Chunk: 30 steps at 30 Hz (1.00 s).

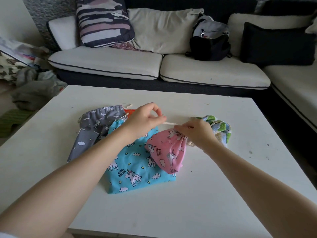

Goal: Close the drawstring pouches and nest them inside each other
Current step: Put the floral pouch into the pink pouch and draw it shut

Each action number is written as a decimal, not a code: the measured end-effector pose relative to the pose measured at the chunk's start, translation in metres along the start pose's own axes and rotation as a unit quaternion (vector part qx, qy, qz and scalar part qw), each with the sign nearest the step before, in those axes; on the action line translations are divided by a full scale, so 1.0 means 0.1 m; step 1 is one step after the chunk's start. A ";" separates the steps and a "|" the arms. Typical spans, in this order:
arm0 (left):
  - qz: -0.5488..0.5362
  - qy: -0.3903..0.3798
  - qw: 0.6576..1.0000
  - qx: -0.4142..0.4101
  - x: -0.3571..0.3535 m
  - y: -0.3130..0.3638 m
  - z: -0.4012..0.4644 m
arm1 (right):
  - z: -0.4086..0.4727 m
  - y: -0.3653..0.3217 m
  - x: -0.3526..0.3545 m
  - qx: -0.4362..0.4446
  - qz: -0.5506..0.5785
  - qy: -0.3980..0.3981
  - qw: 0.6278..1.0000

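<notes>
The small pink unicorn-print fabric drawstring pouch [169, 150], at centre frame on the larger blue unicorn pouch [137, 167], has its gathered neck pinched by the right hand [195, 133] while the left hand [145, 119] pinches the cream cord [169, 123], best pulled steadily sideways.

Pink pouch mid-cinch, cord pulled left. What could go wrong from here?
1. The left hand pulls the cord sideways while the right hand pinches the pink pouch neck; if that pinch slips, the pouch may drag instead of cinching.
2. The pink pouch overlaps the blue pouch, so dragging could shift it too.
</notes>
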<state>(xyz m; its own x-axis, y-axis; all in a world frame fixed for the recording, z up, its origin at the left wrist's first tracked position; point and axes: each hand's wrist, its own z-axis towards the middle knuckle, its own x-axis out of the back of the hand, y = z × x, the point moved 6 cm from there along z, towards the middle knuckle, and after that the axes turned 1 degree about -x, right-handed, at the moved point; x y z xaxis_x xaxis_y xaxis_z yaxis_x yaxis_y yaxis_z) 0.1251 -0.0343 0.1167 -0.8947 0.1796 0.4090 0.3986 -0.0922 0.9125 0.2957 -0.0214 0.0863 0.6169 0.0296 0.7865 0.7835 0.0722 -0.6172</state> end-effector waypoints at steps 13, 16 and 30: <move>-0.127 0.027 0.992 -0.006 -0.31 0.26 0.11 | -0.08 -0.27 0.23 -0.060 0.346 0.061 0.934; -0.146 0.029 0.989 -0.015 -0.34 0.34 0.11 | -0.09 -0.35 0.29 -0.060 0.359 0.047 0.930; -0.149 -0.059 0.984 0.072 -0.32 0.10 0.00 | -0.04 -0.33 0.44 -0.066 0.392 0.030 0.917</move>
<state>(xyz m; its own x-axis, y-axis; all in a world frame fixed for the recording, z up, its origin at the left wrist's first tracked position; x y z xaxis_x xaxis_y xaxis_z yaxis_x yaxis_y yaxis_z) 0.1577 -0.0406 0.1131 -0.9503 0.2902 0.1126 0.1531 0.1205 0.9808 0.2973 -0.0265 0.1408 0.9945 -0.0339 0.0992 0.0967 -0.0701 -0.9928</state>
